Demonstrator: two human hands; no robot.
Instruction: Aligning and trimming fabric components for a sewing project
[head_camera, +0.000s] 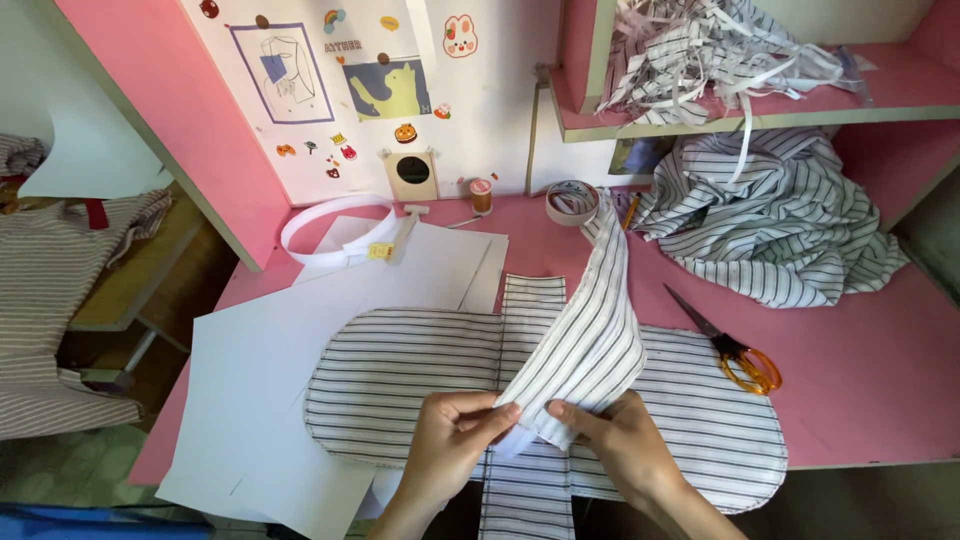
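Striped cloth fills the middle of the pink bench: a broad rounded panel lies flat, crossed by a narrow band running from 12 to 6 o'clock. You have a curved strip of the same cloth lifted over the crossing. Your left hand pinches its lower edge, fingers closed on the cloth. Your right hand grips the same edge just beside it, fingers curled shut around the fold. The strip's far end trails toward 12 o'clock, near a roll of tape. Scissors with orange handles lie at 3 o'clock, well apart from your hands. You appear to be lining up the strip's edge; the next move calls for keeping both pinches level so the stripes match.
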